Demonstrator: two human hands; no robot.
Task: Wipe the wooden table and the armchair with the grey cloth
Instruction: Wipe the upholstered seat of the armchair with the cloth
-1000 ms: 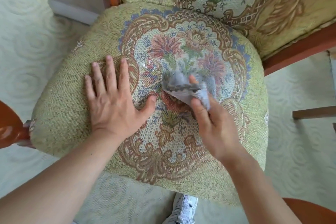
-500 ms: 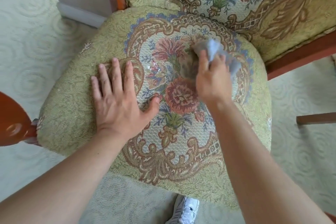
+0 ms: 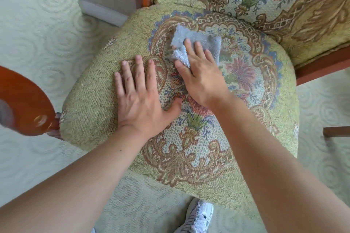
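The armchair's seat cushion (image 3: 91,111), green with a floral pattern, fills the middle of the head view. The grey cloth (image 3: 197,38) lies on the rear middle of the seat. My right hand (image 3: 200,75) presses down on the cloth with straight fingers; the thumb lies along the cloth's folded near-left corner. My left hand (image 3: 140,100) rests flat on the seat's left half, fingers spread, just left of the right hand. The wooden table is not in view.
The chair's patterned backrest (image 3: 284,2) rises at the top right, with red-brown wooden frame rails (image 3: 322,66) beside it. A polished wooden armrest end (image 3: 26,104) juts in at the left. Pale patterned carpet surrounds the chair; my white shoe (image 3: 198,217) is below.
My right hand has swept the cloth from the seat's centre up toward the back, then left, and its fingers have flattened on it. My left hand has stayed flat in place.
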